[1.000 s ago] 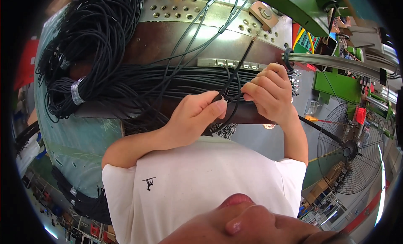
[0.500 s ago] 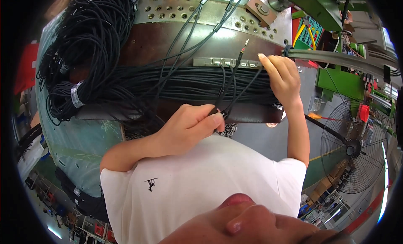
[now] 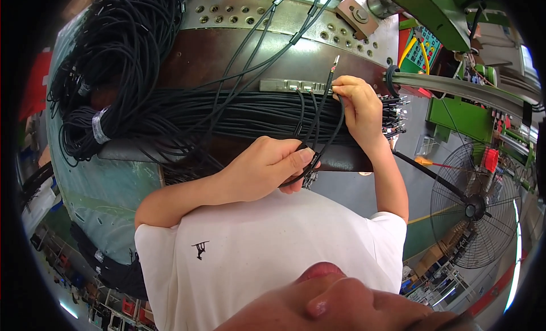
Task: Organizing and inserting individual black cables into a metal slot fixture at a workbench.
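My left hand (image 3: 264,167) is closed around several black cables (image 3: 316,155) in front of my chest. From it the cables fan up toward a narrow metal strip with slots (image 3: 274,85). Two of them end at slots of the strip. One cable with a stripped end (image 3: 334,63) sticks up past the strip. My right hand (image 3: 364,110) pinches the tip of another black cable (image 3: 342,116) at the strip's right end; the fingers hide that tip. Under both hands lies a thick bundle of black cables (image 3: 244,116), its stripped ends (image 3: 398,112) fanned out right of my right hand.
A large coil of black cables (image 3: 122,46) is heaped at the left, with a clear tie (image 3: 100,126) around one bunch. Behind stands a perforated metal plate (image 3: 273,25) with a clamp block (image 3: 357,17). A green machine arm (image 3: 435,15) overhangs the right; a black fan (image 3: 473,208) stands beyond.
My right hand has moved left along the strip and now pinches a cable there, uncovering the bundle's stripped ends. My left hand has shifted slightly right, still gripping the cables.
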Motion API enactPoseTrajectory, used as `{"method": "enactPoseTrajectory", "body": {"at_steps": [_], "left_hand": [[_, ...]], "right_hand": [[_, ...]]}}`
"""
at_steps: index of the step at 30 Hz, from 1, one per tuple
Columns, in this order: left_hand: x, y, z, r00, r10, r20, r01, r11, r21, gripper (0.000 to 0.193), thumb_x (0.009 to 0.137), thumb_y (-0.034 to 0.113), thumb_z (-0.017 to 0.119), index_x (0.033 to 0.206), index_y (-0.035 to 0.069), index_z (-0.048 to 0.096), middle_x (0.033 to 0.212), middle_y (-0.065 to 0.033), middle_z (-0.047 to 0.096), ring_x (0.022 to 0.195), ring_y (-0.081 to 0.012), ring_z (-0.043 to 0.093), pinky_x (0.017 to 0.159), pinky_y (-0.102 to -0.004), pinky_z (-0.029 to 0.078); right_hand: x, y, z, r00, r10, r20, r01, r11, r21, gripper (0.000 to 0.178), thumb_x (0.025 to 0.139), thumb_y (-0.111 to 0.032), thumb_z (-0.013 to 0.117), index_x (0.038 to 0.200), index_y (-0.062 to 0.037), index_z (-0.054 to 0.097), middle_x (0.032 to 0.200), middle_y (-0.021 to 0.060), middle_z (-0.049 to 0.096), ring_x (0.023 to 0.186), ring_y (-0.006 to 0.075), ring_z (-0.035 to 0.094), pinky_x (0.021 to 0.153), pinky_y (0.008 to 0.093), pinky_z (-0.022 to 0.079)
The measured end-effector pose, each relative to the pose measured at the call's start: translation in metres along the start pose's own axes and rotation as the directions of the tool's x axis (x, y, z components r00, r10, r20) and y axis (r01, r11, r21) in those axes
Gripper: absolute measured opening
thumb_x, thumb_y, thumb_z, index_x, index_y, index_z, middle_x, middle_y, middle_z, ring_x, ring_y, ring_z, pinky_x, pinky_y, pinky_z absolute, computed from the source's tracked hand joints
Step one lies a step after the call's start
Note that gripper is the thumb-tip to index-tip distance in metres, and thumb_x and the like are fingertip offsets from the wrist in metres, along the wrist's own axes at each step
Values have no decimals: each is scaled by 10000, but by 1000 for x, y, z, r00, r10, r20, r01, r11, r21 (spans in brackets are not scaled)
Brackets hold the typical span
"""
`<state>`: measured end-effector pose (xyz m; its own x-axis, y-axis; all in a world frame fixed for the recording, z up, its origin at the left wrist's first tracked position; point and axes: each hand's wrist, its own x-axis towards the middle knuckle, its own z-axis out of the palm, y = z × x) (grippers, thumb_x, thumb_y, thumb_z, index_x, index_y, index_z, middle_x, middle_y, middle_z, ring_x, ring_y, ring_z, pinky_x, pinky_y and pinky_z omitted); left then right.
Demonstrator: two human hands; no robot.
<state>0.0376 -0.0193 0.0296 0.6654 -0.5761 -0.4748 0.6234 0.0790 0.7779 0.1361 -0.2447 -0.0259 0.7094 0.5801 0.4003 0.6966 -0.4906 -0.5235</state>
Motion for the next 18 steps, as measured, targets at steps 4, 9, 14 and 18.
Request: {"method": "enactPoseTrajectory", "body": {"at_steps": [4,9,14,18], "left_hand": [[3,-1,-3,1000,5,18,-4,999,-51,389,1003,254,457,737,-18,535,597,-41,562,539,-78,501,504,-250,412],[2,3,-6,996,-41,83,44,998,-33,375,1026,278,415,1046,-32,625,664,-37,609,590,-76,522,571,-232,427],[3,-3,-6,996,-16,84,18,999,-30,385,1026,290,414,1035,-33,624,667,-48,613,580,-77,520,566,-231,435],[7,2,-8,995,-62,73,62,998,7,382,1019,290,422,1006,-35,623,663,-53,615,576,-76,522,562,-232,440]], "right_hand": [[-1,4,0,999,41,32,-43,997,68,241,699,63,671,902,-48,603,929,61,647,845,249,626,731,337,470],[5,4,-3,993,66,95,-76,992,98,265,674,89,656,895,-49,605,918,52,643,837,249,618,719,338,467],[5,-1,-1,999,-45,26,46,998,-33,267,649,82,683,870,-49,610,917,52,634,830,252,616,705,339,467],[12,0,-15,980,90,178,-100,994,50,245,719,56,656,936,-57,650,949,70,637,856,263,617,709,343,486]]}}
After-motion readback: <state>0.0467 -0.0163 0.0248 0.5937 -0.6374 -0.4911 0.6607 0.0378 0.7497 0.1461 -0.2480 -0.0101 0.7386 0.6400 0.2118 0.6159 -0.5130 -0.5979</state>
